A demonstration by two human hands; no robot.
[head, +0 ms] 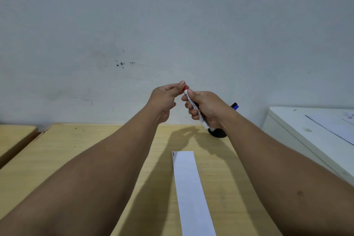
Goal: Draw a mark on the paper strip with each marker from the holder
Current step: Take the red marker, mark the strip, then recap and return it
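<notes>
Red-capped marker (195, 109) gripped in our right hand (206, 107), left hand (168, 96) pinching its cap (185, 88) — uncapping step; next we pull it off — mark the paper strip (188, 188).

The tabletop (95, 151) is light yellow wood, and it runs back to a pale wall. A long white paper strip (188, 188) lies flat on it, near the middle, with a small dark mark (173, 154) at its far left corner. A black round holder (217, 132) stands on the tabletop near the wall, partly hidden, and a few tiny dark specks (79, 129) lie on the wood far to the left of it.
</notes>
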